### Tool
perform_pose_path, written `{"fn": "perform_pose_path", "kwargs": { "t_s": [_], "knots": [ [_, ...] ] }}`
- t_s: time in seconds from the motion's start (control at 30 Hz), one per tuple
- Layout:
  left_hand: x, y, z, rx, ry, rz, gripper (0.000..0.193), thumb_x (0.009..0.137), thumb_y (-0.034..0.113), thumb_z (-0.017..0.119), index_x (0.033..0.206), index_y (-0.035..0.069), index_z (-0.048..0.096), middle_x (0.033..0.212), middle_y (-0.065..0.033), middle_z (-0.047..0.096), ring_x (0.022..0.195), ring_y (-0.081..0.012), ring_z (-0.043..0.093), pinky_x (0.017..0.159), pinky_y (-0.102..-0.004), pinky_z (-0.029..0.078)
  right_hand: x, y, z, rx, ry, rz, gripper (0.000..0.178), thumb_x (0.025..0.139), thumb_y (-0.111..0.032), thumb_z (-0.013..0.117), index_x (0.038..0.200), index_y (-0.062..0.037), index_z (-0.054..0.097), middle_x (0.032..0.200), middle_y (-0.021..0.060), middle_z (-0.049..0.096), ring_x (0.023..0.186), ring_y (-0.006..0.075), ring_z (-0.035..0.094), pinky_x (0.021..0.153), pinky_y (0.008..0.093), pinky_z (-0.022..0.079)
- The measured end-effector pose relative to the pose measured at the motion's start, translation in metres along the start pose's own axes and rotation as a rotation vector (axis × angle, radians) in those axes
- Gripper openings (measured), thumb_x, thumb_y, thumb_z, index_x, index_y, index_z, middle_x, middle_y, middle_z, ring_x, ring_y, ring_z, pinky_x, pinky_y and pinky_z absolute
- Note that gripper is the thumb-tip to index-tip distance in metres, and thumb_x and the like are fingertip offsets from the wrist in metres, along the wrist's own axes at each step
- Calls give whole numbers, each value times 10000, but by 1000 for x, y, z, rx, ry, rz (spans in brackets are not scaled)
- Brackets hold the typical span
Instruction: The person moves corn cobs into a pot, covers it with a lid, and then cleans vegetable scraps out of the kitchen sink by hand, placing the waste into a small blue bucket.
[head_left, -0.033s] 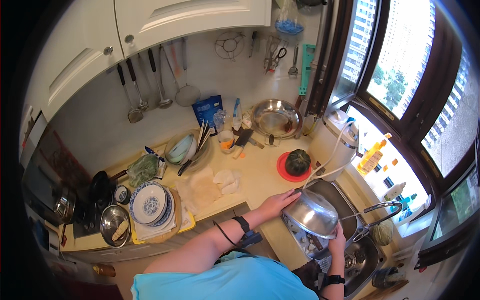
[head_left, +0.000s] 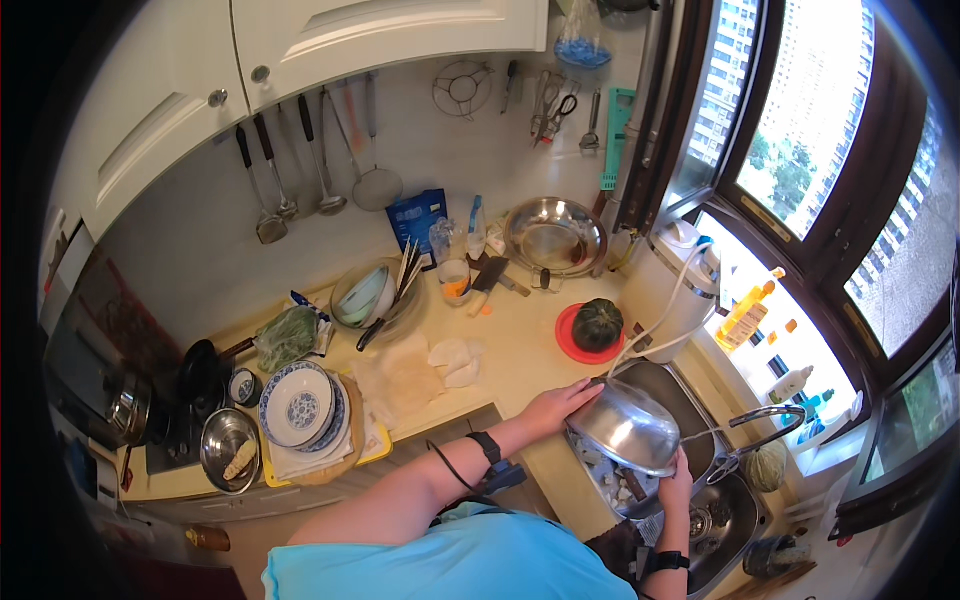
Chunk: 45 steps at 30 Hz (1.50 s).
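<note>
A shiny stainless steel bowl (head_left: 632, 428) is tipped on its side over the double sink (head_left: 735, 548), its rounded outside facing up and to the right. My left hand (head_left: 563, 406) holds its far left edge, fingers laid along the metal. At its near right edge, my right hand (head_left: 677, 482) grips the rim, with some fingers hidden. A thin stream from the curved faucet (head_left: 768, 411) reaches the bowl's right side. Just below the bowl, pale and dark scraps (head_left: 622, 486) lie in the sink; I cannot make out their kind.
Behind the sink, a dark green squash (head_left: 598, 325) sits on a red plate (head_left: 567, 347) beside a white water heater-like canister (head_left: 660, 295). A cleaver (head_left: 490, 273) lies farther back. Stacked blue-and-white plates (head_left: 298, 405) stand at left. Bottles (head_left: 745, 318) line the windowsill.
</note>
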<state>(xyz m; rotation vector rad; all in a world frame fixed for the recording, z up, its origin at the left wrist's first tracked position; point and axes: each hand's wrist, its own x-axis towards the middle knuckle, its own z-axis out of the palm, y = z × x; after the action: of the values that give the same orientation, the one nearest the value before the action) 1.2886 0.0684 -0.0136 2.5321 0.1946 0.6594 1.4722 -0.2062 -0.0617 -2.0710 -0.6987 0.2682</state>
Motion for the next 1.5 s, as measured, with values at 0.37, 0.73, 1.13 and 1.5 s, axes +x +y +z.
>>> {"fn": "perform_pose_path", "kwargs": {
  "t_s": [0.37,0.73,1.13,1.5],
  "knots": [
    [-19,-43,-12,-611,71,-152,677,810,-108,446,1430,121,300,1377,-109,466,1233,-233,491,980,-290,411,34,56,44,269,173,113,446,859,-197,662,1227,-21,484,1025,87,604,857,168,605,721,274,510],
    [-56,-110,-37,56,61,-677,886,710,325,764,1436,146,289,1437,-257,284,1333,-437,253,1086,-479,251,34,-20,51,304,278,299,308,892,-287,593,1011,-3,595,829,80,639,576,152,595,424,245,490],
    [-166,-219,-55,426,-5,-1260,533,836,279,600,1343,196,458,1510,-42,250,1385,-344,192,1018,-542,313,31,-113,87,183,-5,389,323,877,-303,596,867,16,645,694,82,633,486,143,571,383,255,446],
    [-180,-207,-107,367,196,-1466,615,774,396,586,1317,126,488,1432,-257,300,1281,-437,333,1031,-493,336,53,-136,244,347,-379,677,314,833,-293,601,903,13,626,755,78,617,552,177,570,465,288,493]
  ]
}}
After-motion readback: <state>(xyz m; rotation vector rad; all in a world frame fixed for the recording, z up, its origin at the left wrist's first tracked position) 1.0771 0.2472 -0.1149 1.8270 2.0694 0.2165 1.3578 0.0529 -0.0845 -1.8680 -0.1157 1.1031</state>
